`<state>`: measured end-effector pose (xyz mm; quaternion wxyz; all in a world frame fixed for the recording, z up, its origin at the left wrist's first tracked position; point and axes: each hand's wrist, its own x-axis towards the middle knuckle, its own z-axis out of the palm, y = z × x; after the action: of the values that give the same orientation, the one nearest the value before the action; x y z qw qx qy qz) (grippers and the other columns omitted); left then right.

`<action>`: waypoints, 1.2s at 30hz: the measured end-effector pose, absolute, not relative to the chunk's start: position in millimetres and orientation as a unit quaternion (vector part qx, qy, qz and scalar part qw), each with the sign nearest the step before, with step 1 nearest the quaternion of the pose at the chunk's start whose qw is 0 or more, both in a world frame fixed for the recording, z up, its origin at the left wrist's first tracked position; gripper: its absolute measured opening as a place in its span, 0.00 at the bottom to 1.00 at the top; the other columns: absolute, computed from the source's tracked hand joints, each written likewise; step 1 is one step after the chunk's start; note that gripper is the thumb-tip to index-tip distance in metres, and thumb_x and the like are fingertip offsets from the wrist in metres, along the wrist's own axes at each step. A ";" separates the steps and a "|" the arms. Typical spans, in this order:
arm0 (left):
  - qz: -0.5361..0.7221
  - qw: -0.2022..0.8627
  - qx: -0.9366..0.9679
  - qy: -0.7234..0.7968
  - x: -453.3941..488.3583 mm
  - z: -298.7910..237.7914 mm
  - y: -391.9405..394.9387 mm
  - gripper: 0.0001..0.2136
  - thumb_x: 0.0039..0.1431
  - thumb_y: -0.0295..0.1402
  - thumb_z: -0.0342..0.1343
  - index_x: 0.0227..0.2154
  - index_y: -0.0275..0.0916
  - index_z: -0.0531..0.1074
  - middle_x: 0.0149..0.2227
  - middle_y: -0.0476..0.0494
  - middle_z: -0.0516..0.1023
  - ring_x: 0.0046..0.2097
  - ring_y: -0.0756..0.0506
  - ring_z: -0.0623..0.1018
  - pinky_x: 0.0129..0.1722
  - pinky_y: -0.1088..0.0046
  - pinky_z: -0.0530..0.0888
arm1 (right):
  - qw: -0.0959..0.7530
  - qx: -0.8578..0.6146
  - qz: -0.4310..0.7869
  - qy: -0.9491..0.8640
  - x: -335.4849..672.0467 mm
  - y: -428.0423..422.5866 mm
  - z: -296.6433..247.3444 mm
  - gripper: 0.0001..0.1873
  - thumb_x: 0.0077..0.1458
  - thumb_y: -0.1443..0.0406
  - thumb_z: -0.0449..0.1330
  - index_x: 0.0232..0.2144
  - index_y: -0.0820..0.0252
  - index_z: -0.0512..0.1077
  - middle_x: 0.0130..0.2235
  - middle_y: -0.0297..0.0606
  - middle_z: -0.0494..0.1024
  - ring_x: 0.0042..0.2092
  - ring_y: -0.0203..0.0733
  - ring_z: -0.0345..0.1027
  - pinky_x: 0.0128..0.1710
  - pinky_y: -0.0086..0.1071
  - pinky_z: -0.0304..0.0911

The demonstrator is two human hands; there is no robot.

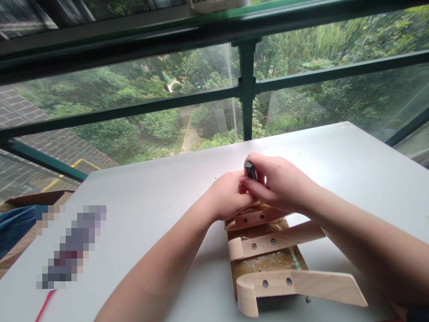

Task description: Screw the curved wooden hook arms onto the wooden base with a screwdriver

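Observation:
My right hand (271,181) is wrapped round the black handle of what looks like a screwdriver (250,170), held upright over the far end of a brown board (244,267). Its shaft and tip are hidden by my hands. Close against it, my left hand (228,194) is curled low at the board's far end, its fingertips hidden. Across the board lie several pale wooden pieces with hooked left ends; the nearest wooden piece (301,284) and the middle wooden piece (278,239) each show two cross-head screws. Another wooden piece (254,218) is partly covered by my hands.
The board rests on a white table (150,214). A blurred-out object (72,246) lies at the left, with a red cord (44,304) beside it. Beyond the table's left edge stands a cardboard box (62,197) holding blue cloth. Green railings (247,89) and glass border the far side.

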<state>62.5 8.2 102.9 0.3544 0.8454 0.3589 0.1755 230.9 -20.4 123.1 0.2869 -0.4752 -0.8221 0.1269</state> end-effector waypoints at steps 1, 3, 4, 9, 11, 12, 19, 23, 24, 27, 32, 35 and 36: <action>0.174 0.355 0.845 0.360 62.4 102.8 8.3 0.06 0.53 0.29 0.52 0.32 0.37 0.73 0.32 0.46 0.78 0.35 0.46 0.76 0.32 0.73 0.70 | 0.287 -0.475 0.126 -0.822 230.7 -20.3 123.0 0.07 0.56 0.63 0.55 0.30 0.56 0.59 0.27 0.31 0.67 0.28 0.36 0.58 0.30 0.30 0.48; 0.173 0.353 0.845 0.362 62.1 102.5 8.8 0.06 0.53 0.29 0.52 0.33 0.37 0.73 0.32 0.47 0.78 0.35 0.46 0.76 0.33 0.73 0.70 | 0.288 -0.475 0.125 -0.822 230.5 -20.2 122.8 0.08 0.56 0.62 0.55 0.30 0.56 0.58 0.27 0.30 0.67 0.28 0.35 0.58 0.30 0.30 0.48; 0.173 0.352 0.846 0.362 62.0 102.2 9.1 0.06 0.53 0.29 0.52 0.33 0.37 0.73 0.32 0.47 0.78 0.35 0.45 0.76 0.33 0.73 0.70 | 0.288 -0.474 0.126 -0.822 230.4 -20.2 122.6 0.08 0.57 0.62 0.55 0.30 0.56 0.58 0.27 0.30 0.67 0.28 0.35 0.58 0.30 0.30 0.48; 0.170 0.350 0.847 0.361 61.3 101.5 10.5 0.06 0.53 0.29 0.52 0.32 0.37 0.73 0.32 0.46 0.78 0.35 0.45 0.75 0.33 0.72 0.70 | 0.289 -0.472 0.128 -0.823 230.2 -19.9 121.6 0.08 0.57 0.62 0.55 0.30 0.55 0.57 0.27 0.29 0.66 0.28 0.35 0.57 0.30 0.30 0.48; 0.172 0.349 0.847 0.362 61.2 101.4 10.6 0.06 0.52 0.30 0.52 0.32 0.37 0.73 0.32 0.46 0.78 0.35 0.45 0.75 0.33 0.72 0.70 | 0.289 -0.471 0.128 -0.823 230.1 -19.6 121.1 0.09 0.56 0.62 0.55 0.30 0.55 0.57 0.27 0.29 0.65 0.28 0.35 0.56 0.29 0.30 0.48; 0.172 0.349 0.847 0.363 61.2 101.4 10.6 0.06 0.52 0.30 0.52 0.31 0.37 0.72 0.31 0.46 0.77 0.35 0.45 0.75 0.32 0.73 0.70 | 0.289 -0.471 0.128 -0.824 230.1 -19.5 120.8 0.09 0.56 0.62 0.55 0.30 0.55 0.56 0.27 0.29 0.65 0.28 0.35 0.56 0.29 0.30 0.48; 0.176 0.352 0.843 0.366 61.5 101.4 10.0 0.04 0.51 0.30 0.52 0.28 0.37 0.71 0.30 0.47 0.76 0.33 0.46 0.74 0.30 0.74 0.69 | 0.287 -0.466 0.131 -0.827 230.1 -18.7 120.1 0.09 0.56 0.62 0.55 0.29 0.56 0.56 0.27 0.30 0.64 0.28 0.35 0.56 0.29 0.30 0.47; 0.180 0.355 0.841 0.367 61.8 102.0 9.6 0.04 0.51 0.30 0.52 0.27 0.37 0.70 0.29 0.47 0.76 0.33 0.46 0.74 0.30 0.74 0.68 | 0.284 -0.465 0.130 -0.828 230.2 -18.3 120.6 0.10 0.56 0.63 0.55 0.29 0.56 0.55 0.27 0.29 0.64 0.28 0.35 0.55 0.29 0.30 0.47; 0.180 0.356 0.840 0.368 61.9 102.2 9.5 0.04 0.51 0.30 0.52 0.27 0.37 0.70 0.29 0.47 0.76 0.33 0.46 0.74 0.30 0.74 0.68 | 0.284 -0.465 0.130 -0.828 230.0 -18.2 120.7 0.10 0.55 0.63 0.55 0.29 0.56 0.55 0.27 0.29 0.64 0.28 0.35 0.55 0.29 0.30 0.47; 0.181 0.359 0.838 0.369 62.5 102.9 9.3 0.05 0.50 0.29 0.52 0.29 0.36 0.72 0.30 0.46 0.77 0.34 0.46 0.74 0.31 0.73 0.69 | 0.283 -0.464 0.131 -0.829 229.5 -18.4 120.5 0.09 0.55 0.63 0.55 0.29 0.56 0.55 0.27 0.30 0.64 0.28 0.35 0.56 0.29 0.30 0.47; 0.177 0.359 0.839 0.370 62.4 103.5 9.4 0.05 0.51 0.29 0.52 0.28 0.36 0.71 0.30 0.46 0.77 0.34 0.45 0.74 0.31 0.73 0.70 | 0.282 -0.464 0.130 -0.830 230.0 -19.8 120.4 0.09 0.55 0.63 0.55 0.29 0.56 0.55 0.27 0.30 0.64 0.28 0.35 0.56 0.30 0.30 0.48; 0.176 0.358 0.840 0.367 61.7 103.4 9.7 0.05 0.51 0.29 0.51 0.30 0.37 0.72 0.31 0.46 0.77 0.34 0.46 0.74 0.32 0.73 0.70 | 0.281 -0.463 0.131 -0.830 230.4 -19.9 120.8 0.09 0.55 0.63 0.55 0.30 0.56 0.56 0.27 0.30 0.65 0.28 0.35 0.56 0.30 0.30 0.48; 0.176 0.358 0.840 0.367 61.5 103.3 9.8 0.05 0.51 0.29 0.51 0.30 0.37 0.72 0.31 0.46 0.78 0.34 0.46 0.74 0.32 0.73 0.70 | 0.281 -0.463 0.130 -0.831 230.4 -19.6 120.9 0.09 0.55 0.63 0.55 0.30 0.56 0.56 0.27 0.30 0.65 0.28 0.35 0.56 0.30 0.30 0.48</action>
<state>61.5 9.8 103.3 0.3582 0.8404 0.3669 0.1755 230.4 -19.6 120.9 0.2808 -0.4631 -0.8305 0.1304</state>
